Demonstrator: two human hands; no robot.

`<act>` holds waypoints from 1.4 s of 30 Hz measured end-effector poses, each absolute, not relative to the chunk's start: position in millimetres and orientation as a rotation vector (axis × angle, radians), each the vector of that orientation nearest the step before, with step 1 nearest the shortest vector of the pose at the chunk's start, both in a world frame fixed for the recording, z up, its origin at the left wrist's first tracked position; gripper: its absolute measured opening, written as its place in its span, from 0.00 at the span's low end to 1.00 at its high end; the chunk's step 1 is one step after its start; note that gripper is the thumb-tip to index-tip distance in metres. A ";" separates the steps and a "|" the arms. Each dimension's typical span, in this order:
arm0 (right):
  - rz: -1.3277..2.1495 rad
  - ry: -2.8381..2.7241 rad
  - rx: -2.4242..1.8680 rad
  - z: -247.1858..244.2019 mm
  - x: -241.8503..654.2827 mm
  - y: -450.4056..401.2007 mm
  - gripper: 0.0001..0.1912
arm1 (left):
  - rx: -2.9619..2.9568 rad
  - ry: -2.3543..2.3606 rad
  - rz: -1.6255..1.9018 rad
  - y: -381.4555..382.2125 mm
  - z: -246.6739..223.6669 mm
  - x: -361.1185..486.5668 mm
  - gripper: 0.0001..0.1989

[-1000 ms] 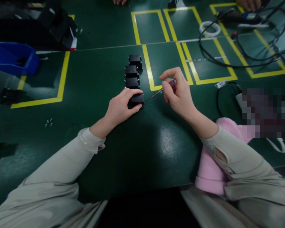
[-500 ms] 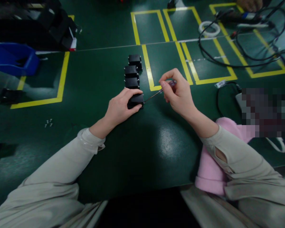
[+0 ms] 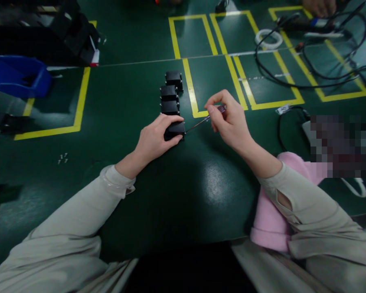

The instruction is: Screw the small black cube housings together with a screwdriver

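Well inside table edge [image 3: 207, 242], hands [image 3: 154, 137] hold block [image 3: 176, 127], screwdriver [image 3: 206, 118].

Four black boxes [image 3: 170, 107] are being counted, of which one is being held by hand and three are being supported by one green table [image 3: 152, 199]. One screwdriver [image 3: 207, 118] is being gripped. Four small screws [image 3: 66, 155] are being seen, and one blue bin [image 3: 38, 83], one white ring [image 3: 268, 46] and one pink cloth [image 3: 270, 228] are also being shown. An exact count of the black cables [image 3: 317, 86] is being prevented by their tangle.
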State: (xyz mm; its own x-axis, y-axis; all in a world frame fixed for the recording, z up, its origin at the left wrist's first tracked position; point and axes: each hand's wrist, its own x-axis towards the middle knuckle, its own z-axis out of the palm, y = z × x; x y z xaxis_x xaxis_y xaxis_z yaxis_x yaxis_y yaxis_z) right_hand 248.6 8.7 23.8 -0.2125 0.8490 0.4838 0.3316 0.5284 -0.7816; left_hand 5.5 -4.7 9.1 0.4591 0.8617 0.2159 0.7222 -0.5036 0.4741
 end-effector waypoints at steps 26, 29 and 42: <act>0.620 -1.803 -1.015 27.2 245.3 4.4 0.18 | 2.386 1.340 0.633 -5.4 9.5 5.6 0.23; 0.608 -1.805 -0.995 27.6 245.2 4.2 0.18 | 2.385 1.338 0.632 -5.7 9.7 5.7 0.23; 0.598 -1.813 -0.975 27.2 245.1 3.5 0.16 | 2.397 1.340 0.639 -5.4 9.1 6.1 0.23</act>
State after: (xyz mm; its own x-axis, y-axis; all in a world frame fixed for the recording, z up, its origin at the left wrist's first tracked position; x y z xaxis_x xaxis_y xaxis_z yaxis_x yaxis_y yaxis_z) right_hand 245.1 3.5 27.2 -0.2234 0.8274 0.5153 0.3587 0.5613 -0.7458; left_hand 6.1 -5.4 9.1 0.4597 0.8590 0.2252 0.7153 -0.5085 0.4793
